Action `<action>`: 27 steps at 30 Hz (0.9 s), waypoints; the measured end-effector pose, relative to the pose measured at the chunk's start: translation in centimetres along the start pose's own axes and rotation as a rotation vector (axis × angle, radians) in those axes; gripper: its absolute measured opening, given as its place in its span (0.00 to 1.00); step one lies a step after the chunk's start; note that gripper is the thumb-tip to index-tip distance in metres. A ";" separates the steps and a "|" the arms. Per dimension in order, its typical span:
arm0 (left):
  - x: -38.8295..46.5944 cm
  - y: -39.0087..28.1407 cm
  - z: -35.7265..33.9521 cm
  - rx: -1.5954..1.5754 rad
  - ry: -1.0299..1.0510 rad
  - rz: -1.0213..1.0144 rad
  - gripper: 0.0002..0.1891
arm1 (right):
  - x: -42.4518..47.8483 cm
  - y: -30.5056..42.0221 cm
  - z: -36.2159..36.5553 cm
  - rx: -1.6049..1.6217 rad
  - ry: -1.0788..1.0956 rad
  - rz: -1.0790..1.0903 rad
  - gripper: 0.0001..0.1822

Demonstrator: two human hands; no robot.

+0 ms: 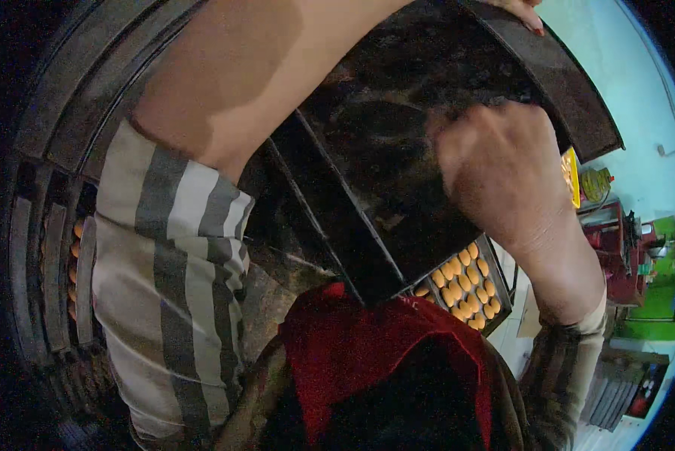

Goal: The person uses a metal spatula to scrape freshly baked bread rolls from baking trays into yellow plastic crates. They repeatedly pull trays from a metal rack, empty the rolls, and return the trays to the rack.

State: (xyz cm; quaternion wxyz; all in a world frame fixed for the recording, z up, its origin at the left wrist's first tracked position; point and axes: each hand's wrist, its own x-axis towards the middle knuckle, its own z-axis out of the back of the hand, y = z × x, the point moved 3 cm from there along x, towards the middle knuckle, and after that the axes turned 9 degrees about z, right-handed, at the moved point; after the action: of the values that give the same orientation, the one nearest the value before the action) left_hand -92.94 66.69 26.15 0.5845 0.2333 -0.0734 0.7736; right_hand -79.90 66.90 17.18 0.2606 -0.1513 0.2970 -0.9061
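A large dark metal baking tray (pixel 394 129), blackened and tilted, fills the middle of the view. My left forearm crosses the top left and leaves the picture. At the top right, the visible fingers of my left hand (pixel 521 12) touch the tray's raised rim (pixel 563 73); their grip is mostly cut off. My right hand (pixel 498 163) is over the tray's right part with fingers curled and blurred, and the shadow hides whether they hold anything. The tray's near corner meets a red cloth (pixel 349 349) at my front.
Below my right forearm lies a tray of small golden baked pieces (pixel 467 282). Stacked trays (pixel 55 270) stand at the left, some with similar pieces. At the right are a yellow basket (pixel 572 177), a coiled green hose or cable (pixel 595 185) and a red shelf (pixel 614 248).
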 end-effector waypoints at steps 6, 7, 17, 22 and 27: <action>0.1 0.7 0.1 -0.042 -0.011 0.015 0.23 | 1.0 -0.8 0.0 0.040 0.154 -0.024 0.08; -0.1 1.2 -0.1 -0.029 -0.012 0.003 0.23 | 1.1 -0.8 0.1 0.049 0.180 -0.031 0.08; 2.0 1.6 0.7 0.012 -0.005 -0.042 0.23 | 8.9 -2.8 -5.4 -0.035 -0.101 0.075 0.08; 2.3 1.7 0.8 0.034 0.038 -0.064 0.23 | 11.1 -3.2 -6.0 0.057 -0.169 0.065 0.09; 2.3 1.4 1.4 0.051 0.086 -0.054 0.24 | 10.1 -4.1 -4.3 0.082 0.067 -0.012 0.12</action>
State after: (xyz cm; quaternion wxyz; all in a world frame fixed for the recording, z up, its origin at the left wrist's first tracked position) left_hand -94.36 67.75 28.60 0.6018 0.2165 -0.0219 0.7684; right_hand -91.53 66.00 17.59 0.2512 -0.1118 0.2672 -0.9236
